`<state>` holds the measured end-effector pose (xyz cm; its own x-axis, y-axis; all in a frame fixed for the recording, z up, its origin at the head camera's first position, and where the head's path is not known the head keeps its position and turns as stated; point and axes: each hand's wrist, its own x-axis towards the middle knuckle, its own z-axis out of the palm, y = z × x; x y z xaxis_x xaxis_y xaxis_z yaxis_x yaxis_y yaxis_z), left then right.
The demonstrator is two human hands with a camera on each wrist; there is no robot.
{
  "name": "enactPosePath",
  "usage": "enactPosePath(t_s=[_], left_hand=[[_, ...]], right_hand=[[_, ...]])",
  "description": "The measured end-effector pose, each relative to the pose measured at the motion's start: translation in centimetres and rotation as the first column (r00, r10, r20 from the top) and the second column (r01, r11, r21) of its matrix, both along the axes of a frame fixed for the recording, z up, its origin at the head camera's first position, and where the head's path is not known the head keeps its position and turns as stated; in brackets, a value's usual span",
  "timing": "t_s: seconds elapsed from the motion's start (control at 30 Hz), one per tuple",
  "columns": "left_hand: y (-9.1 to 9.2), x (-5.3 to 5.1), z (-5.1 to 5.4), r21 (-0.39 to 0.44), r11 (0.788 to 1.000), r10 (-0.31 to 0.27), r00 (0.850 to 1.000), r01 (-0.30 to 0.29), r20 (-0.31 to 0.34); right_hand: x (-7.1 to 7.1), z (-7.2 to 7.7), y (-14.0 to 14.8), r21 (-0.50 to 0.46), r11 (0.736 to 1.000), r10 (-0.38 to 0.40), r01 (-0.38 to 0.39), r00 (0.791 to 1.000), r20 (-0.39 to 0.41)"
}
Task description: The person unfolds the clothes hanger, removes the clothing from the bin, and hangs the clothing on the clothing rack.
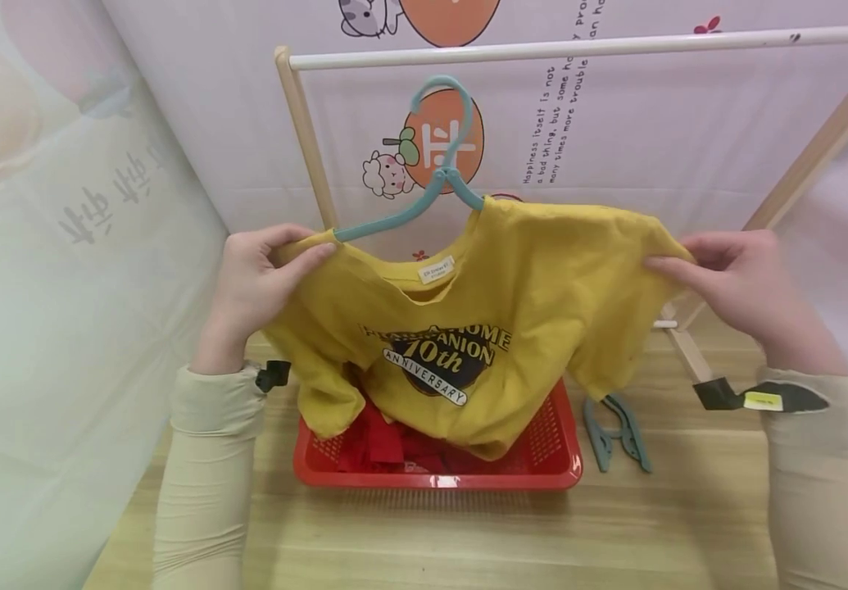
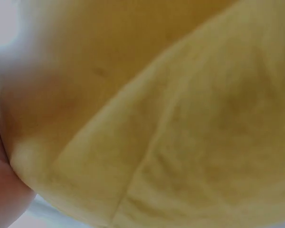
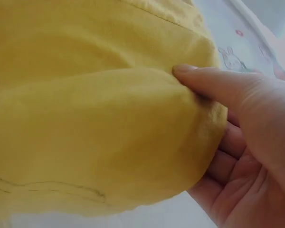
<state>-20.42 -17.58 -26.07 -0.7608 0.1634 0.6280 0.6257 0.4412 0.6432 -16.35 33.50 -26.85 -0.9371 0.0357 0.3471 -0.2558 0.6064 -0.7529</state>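
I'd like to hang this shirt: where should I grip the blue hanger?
Take the blue hanger by the stem just under its hook, probably from the front: that part stands bare above the yellow shirt, whose cloth covers both hanger ends.

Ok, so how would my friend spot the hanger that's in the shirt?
Find the white rail across the top of the head view, then look below it to the yellow shirt. The blue hanger sticks out of its neck. Unlike the folded hanger on the table beside the red basket, its arms are spread and its hook points up.
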Motion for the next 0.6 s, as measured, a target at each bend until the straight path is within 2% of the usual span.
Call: enactPosePath(t_s=[0.17, 0.3, 0.37, 0.43, 0.5, 0.6], left_hand=[[-1.2, -0.2, 0.0, 0.079, 0.997, -0.013, 1.0, 0.012, 0.011], [-1.1, -0.3, 0.3, 0.022, 1.0, -0.001, 0.999, 0.0, 0.042], [-0.7, -0.4, 0.4, -0.001, 1.0, -0.01, 0.997, 0.01, 0.071], [0.0, -0.7, 0.4, -0.022, 0.999, -0.036, 0.996, 0.038, 0.084], [0.9, -1.2, 0.2, -0.034, 0.996, -0.079, 0.994, 0.082, 0.082], [2.2, -2.0, -0.1, -0.063, 0.991, -0.117, 0.99, 0.122, 0.078]], right_hand=[[0.6, 0.0, 2.6, 0.021, 0.998, -0.063, 0.062, 0.997, 0.053], [1.1, 0.6, 3.2, 0.124, 0.992, -0.053, 0.037, 0.99, 0.132], [1.2, 1.2, 2.7, 0.124, 0.992, -0.014, -0.004, 0.989, 0.15], [1.2, 1.9, 1.6, 0.085, 0.994, 0.059, -0.071, 0.989, 0.136], [1.0, 2.4, 0.2, 0.051, 0.989, 0.129, -0.136, 0.985, 0.116], [0.8, 2.6, -1.8, 0.066, 0.976, 0.199, -0.207, 0.973, 0.116]])
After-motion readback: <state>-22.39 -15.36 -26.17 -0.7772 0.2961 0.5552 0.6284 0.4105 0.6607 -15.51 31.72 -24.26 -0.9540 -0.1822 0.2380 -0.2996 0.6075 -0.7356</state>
